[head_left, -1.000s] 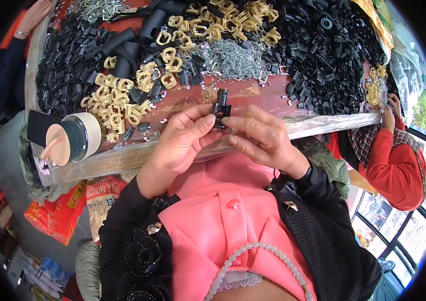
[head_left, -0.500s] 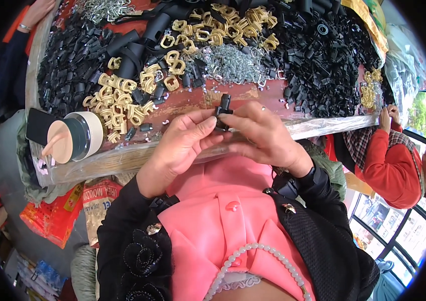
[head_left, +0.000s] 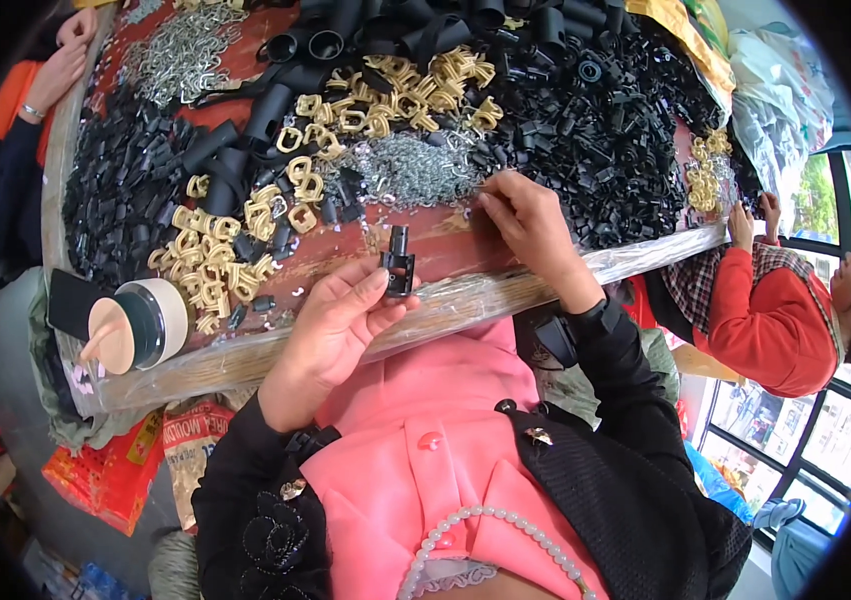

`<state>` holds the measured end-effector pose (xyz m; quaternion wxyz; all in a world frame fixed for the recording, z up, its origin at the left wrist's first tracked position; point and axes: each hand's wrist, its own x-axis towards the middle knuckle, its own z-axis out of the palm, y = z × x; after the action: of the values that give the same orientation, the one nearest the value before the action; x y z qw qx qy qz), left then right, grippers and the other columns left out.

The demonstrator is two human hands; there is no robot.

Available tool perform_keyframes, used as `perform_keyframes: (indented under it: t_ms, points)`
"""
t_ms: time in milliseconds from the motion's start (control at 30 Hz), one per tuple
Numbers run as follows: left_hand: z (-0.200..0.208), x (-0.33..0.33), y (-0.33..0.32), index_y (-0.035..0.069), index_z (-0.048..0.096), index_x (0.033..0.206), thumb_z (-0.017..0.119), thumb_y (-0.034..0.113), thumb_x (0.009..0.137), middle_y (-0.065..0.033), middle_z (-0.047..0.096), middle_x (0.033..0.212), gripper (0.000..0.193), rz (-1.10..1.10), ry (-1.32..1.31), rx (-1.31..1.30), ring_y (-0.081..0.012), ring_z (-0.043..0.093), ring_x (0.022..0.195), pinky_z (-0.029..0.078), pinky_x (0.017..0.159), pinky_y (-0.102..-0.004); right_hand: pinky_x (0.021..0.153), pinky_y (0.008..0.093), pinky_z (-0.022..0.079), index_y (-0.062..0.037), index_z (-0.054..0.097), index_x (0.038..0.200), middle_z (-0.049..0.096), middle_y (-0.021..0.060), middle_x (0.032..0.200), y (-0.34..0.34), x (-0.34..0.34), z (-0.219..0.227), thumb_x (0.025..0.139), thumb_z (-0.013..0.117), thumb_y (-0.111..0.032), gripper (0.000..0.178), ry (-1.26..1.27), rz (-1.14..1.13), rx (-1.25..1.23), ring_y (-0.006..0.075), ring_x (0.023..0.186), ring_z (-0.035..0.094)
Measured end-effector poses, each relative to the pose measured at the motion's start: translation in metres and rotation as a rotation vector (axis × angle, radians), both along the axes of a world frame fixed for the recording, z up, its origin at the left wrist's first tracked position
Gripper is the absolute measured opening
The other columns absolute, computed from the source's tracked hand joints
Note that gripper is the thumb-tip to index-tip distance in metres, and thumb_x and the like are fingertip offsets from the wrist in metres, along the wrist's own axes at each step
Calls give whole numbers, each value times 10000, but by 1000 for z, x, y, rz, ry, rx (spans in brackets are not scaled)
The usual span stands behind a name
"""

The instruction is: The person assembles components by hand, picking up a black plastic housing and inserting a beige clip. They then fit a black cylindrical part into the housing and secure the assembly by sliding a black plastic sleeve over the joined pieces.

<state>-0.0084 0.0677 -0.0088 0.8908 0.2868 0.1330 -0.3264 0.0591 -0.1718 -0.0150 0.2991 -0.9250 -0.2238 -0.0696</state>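
Note:
Between thumb and fingers, my left hand (head_left: 323,328) grips a small black plastic fitting (head_left: 399,264), a narrow stem above a frame-like body, held upright above the table's near edge. My right hand (head_left: 537,228) reaches over the table to the right edge of a heap of small silvery metal pieces, possibly springs (head_left: 410,168). Its fingers are curled and pressed together at the tips; whatever they pinch is hidden or too small to name. Tan ring-shaped plastic parts (head_left: 213,255) lie in a pile left of my left hand.
Heaps of small black parts (head_left: 590,150) cover the table's right side, with black tubes (head_left: 270,112) farther back. A round wooden-lidded container (head_left: 157,325) and a dark phone-like slab (head_left: 75,305) sit at the left corner. A co-worker in red (head_left: 770,325) works at right; another person's hands (head_left: 57,75) show at far left.
My right hand has left the black fitting and moved forward to the silvery heap. My left hand still holds the fitting. The view has shifted, and the far-left person's hands have come together.

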Motion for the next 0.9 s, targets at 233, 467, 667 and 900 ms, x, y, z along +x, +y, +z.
perform_keyframes:
  t_ms: [233,467,667,900]
  points:
    - [3,3,-9,-9,512,1003,515,145,837,-107,581,935,226,19,-5,17,-170,588,818,487,716,-231,471,185,330,-12,517,799,449,-40,664,1,-10,8,835,538,-166,160,637,-155,625,29,569,396]
    - [0,6,-14,0,520,1003,519,158,836,-92,582,944,230,65,-55,-6,-146,559,873,453,762,-245,509,174,331,-10,511,812,455,-40,671,23,-24,18,847,519,-165,159,738,58,718,32,571,386]
    - [-1,4,-13,0,521,1012,517,165,837,-81,581,950,240,105,-113,-68,-138,553,882,444,784,-252,529,166,333,-13,504,820,477,-27,703,36,-35,19,849,512,-160,150,835,126,578,33,578,398]
    - [-4,1,-6,-8,522,1027,512,177,841,-82,580,954,263,100,-119,-83,-141,552,884,446,800,-267,539,157,339,-19,499,859,528,-2,776,43,-40,21,838,528,-154,140,1002,91,921,26,610,419]
